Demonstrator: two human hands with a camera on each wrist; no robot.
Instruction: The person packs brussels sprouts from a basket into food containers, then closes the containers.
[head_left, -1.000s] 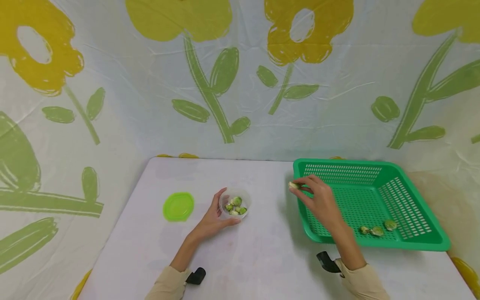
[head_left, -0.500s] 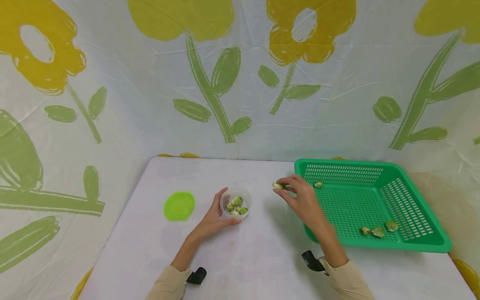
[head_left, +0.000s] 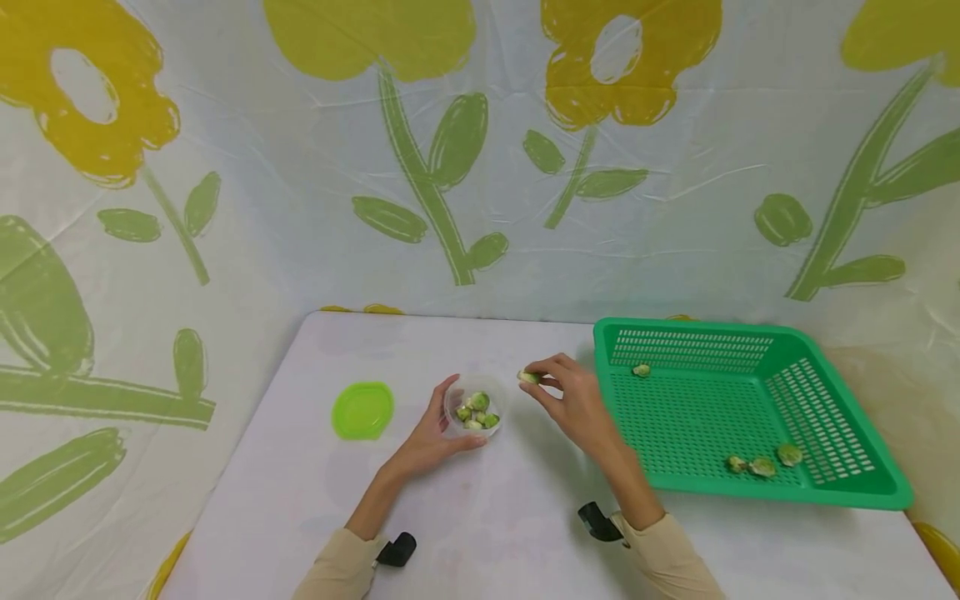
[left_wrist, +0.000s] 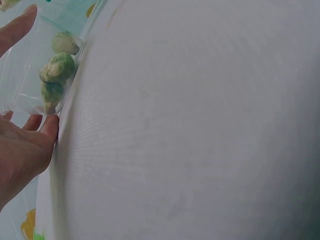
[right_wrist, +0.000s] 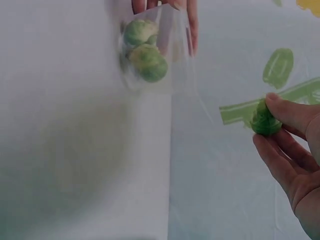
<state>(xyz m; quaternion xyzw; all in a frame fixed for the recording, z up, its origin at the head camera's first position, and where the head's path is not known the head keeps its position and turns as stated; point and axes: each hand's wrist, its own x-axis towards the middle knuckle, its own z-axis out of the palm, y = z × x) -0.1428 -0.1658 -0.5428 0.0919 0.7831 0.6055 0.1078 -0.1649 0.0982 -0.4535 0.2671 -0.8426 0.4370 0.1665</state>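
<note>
My left hand (head_left: pixel 427 443) holds a small clear plastic tub (head_left: pixel 495 392) on the table, its thumb and fingers round opposite sides. Several green Brussels sprouts (head_left: pixel 478 402) lie inside; the left wrist view shows them through the clear wall (left_wrist: pixel 22 82). To the right of the tub, raised above the table, my right hand (head_left: pixel 581 408) pinches a single Brussels sprout (right_wrist: pixel 265 120) between thumb and fingertips. A small gap separates that sprout from the tub's rim in the head view.
A green perforated plastic basket (head_left: pixel 705 408) stands on the right of the table. One sprout (head_left: pixel 641 370) lies in its back left corner and 3 more (head_left: pixel 762 467) near its front. A bright green lid (head_left: pixel 363 411) lies flat on the left. Flower-printed cloth (head_left: pixel 315 167) hangs behind.
My right hand has moved left from the basket's edge toward the tub, with the sprout still pinched. The left hand and tub have stayed in place.
</note>
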